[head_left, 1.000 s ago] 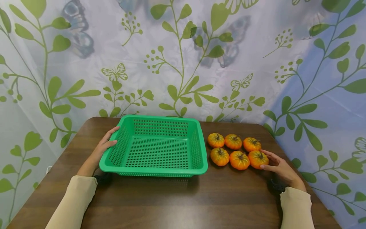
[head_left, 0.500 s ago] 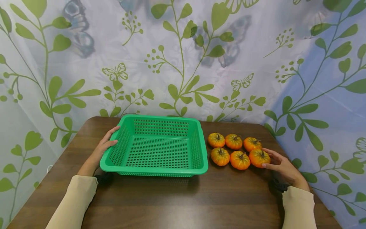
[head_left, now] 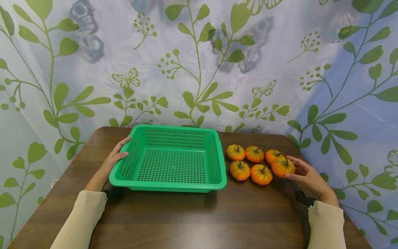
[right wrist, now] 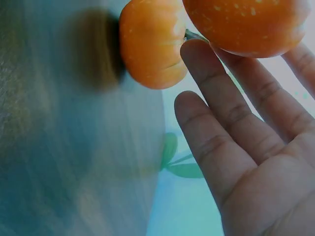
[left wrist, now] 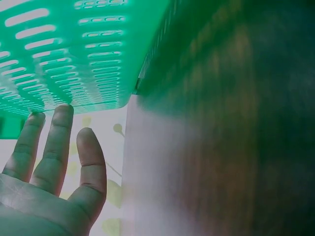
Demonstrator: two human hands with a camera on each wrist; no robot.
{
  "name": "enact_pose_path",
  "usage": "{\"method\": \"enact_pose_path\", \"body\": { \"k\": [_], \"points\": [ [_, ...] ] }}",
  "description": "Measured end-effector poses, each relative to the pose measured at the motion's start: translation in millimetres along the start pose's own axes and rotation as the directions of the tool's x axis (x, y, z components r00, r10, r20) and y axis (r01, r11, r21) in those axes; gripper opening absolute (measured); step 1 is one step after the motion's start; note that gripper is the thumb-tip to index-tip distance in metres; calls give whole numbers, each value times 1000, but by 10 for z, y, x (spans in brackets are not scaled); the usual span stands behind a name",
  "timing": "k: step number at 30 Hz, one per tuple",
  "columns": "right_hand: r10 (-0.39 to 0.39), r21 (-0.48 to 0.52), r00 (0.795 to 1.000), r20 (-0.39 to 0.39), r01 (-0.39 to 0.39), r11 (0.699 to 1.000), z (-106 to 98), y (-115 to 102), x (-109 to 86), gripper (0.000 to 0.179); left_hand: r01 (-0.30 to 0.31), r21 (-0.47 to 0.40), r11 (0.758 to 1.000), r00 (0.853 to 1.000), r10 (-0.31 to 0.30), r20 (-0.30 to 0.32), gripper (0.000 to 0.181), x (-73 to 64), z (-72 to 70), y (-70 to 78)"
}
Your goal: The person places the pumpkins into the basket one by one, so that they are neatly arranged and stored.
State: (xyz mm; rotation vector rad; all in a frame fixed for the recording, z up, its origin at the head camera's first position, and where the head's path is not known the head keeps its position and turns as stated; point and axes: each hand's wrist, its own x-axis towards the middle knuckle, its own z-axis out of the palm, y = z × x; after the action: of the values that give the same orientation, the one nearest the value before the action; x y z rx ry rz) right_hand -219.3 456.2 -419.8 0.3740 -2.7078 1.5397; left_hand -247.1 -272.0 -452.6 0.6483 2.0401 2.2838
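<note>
A green plastic basket (head_left: 171,166) with slotted walls stands on the table. My left hand (head_left: 112,157) holds its left rim, thumb and forefinger on top; the left wrist view shows the other fingers (left wrist: 59,142) stretched below, close to the slotted wall. At the right, my right hand (head_left: 306,174) grips a small orange pumpkin (head_left: 283,166) between thumb and fingers. This pumpkin is raised off the table and overlaps the pumpkin (head_left: 272,155) behind it. In the right wrist view, the held pumpkin (right wrist: 251,24) sits above the fingers, with another pumpkin (right wrist: 152,44) beyond.
Several more small pumpkins stand between basket and right hand, including a front one (head_left: 261,174) and one close to the basket (head_left: 235,152). Under everything is a dark brown wooden table (head_left: 199,218). A leaf-patterned curtain (head_left: 174,69) hangs right behind its far edge.
The right hand has lifted the front right pumpkin off the table and shifted it slightly right and back. The left hand and basket stay where they were.
</note>
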Motion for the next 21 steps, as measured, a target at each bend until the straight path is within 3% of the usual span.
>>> {"method": "enact_pose_path", "body": {
  "k": [11, 21],
  "points": [
    [-49, -42, 999, -21, 48, 998, 38, -150, 38, 69, -39, -29, 999, 999, 39, -2, 55, 6, 1, -28],
    [-84, -14, 996, -17, 84, 996, 108, -236, 74, 68, -63, -93, 994, 998, 66, 22, 59, 33, 6, -54]
  ]
}}
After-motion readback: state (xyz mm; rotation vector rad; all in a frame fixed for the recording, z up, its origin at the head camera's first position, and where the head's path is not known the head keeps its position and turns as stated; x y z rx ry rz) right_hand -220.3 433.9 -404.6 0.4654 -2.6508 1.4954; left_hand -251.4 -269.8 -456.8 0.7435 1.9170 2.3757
